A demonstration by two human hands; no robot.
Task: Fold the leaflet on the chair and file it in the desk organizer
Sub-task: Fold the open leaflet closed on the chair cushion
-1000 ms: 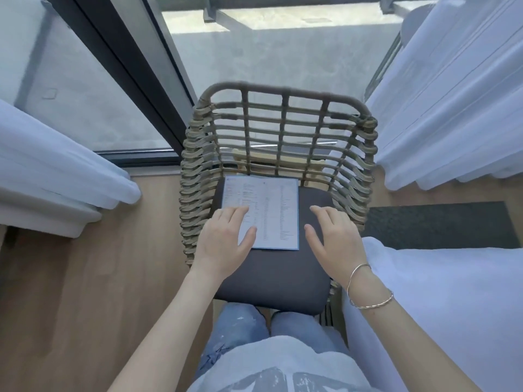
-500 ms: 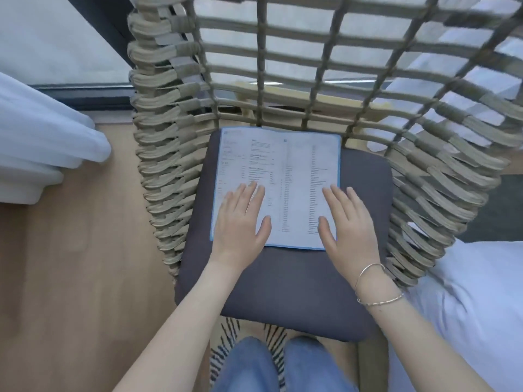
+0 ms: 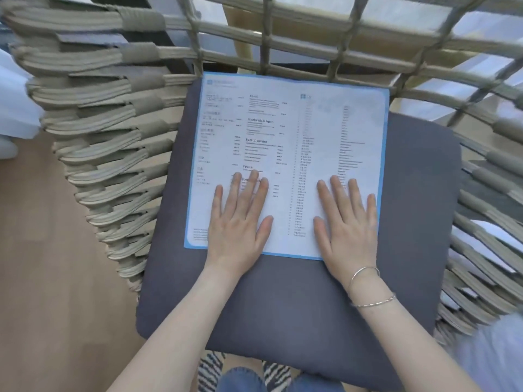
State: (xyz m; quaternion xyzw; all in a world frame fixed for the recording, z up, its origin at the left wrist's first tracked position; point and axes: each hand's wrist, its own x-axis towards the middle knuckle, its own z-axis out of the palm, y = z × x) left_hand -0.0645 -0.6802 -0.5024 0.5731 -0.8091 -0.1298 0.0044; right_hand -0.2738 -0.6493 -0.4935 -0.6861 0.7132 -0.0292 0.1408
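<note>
A white leaflet (image 3: 294, 131) with a blue border and printed menu text lies flat and unfolded on the dark grey seat cushion (image 3: 283, 301) of a woven chair (image 3: 113, 137). My left hand (image 3: 240, 219) rests palm down on the leaflet's near left part, fingers spread. My right hand (image 3: 349, 222) presses flat on the near right part, with two thin bracelets on its wrist. Neither hand grips the paper. No desk organizer is in view.
The chair's woven rope sides and back (image 3: 339, 35) wrap around the cushion on three sides. Wooden floor (image 3: 42, 278) lies to the left. White fabric (image 3: 492, 349) shows at the lower right, and white curtain at the far left.
The view has closed in on the chair. Both hands slid fully onto the leaflet; the right hand moved from the cushion onto the paper.
</note>
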